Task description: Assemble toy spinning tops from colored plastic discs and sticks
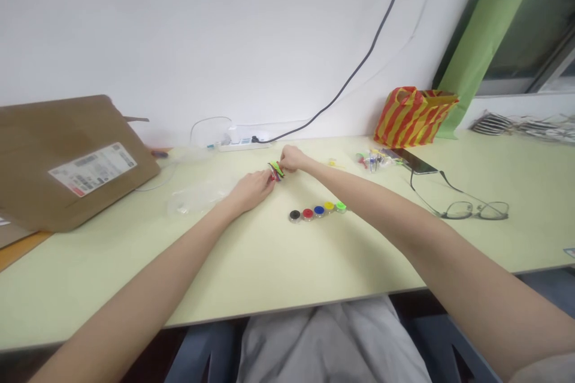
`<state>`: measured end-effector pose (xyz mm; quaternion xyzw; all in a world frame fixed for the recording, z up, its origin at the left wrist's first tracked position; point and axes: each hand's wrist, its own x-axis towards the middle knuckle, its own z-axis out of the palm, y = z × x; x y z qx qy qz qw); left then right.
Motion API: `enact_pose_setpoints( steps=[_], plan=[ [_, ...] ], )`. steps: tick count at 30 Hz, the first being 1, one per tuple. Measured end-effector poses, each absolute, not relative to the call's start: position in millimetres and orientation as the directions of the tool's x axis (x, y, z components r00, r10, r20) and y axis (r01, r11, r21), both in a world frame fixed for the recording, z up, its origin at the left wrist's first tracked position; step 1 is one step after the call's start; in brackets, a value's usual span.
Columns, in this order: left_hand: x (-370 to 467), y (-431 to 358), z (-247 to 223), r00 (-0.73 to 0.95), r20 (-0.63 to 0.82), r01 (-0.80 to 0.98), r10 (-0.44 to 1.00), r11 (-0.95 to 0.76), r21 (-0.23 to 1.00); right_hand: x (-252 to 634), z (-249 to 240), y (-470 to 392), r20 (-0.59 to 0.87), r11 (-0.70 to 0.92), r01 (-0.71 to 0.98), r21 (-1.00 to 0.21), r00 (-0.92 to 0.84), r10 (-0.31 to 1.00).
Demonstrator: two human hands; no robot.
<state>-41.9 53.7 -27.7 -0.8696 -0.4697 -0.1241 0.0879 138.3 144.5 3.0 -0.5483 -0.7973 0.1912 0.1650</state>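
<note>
Near the middle of the pale green table, my left hand [254,189] lies low with its fingers together, touching a small colourful bundle [277,171] of green, red and dark pieces. My right hand [291,158] is closed at the bundle's right side, its fingertips pinching at it; the exact grip is too small to make out. In front of my hands is a slanting row of small round pots with black [294,215], red [308,213], blue, yellow and green tops.
A cardboard box [76,161] stands left, with clear plastic [197,197] beside it. A power strip [242,144] lies by the wall. On the right are a striped bag [414,116], small colourful pieces [375,159], a phone [415,161] and glasses [459,210].
</note>
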Motion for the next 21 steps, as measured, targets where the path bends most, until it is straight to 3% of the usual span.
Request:
enact_pose_setpoints(
  steps=[8, 14, 18, 21],
  plan=[
    [-42, 56, -31, 0.522, 0.306, 0.840, 0.797, -0.542, -0.020, 148, 5, 125, 0.073, 0.407, 0.765, -0.498, -0.431, 0.899],
    [-38, 44, -22, 0.491, 0.391, 0.857, 0.779, -0.512, -0.055, 162, 26, 97, 0.265, 0.525, 0.708, -0.473, -0.454, 0.851],
    [-19, 24, -9, 0.520, 0.553, 0.803, 0.651, -0.593, -0.057, 185, 33, 49, 0.436, 0.698, 0.474, -0.536, -0.553, 0.710],
    [1, 9, -5, 0.560, 0.619, 0.740, 0.551, -0.668, -0.074, 208, 27, 12, 0.508, 0.713, 0.334, -0.616, -0.523, 0.684]
  ],
)
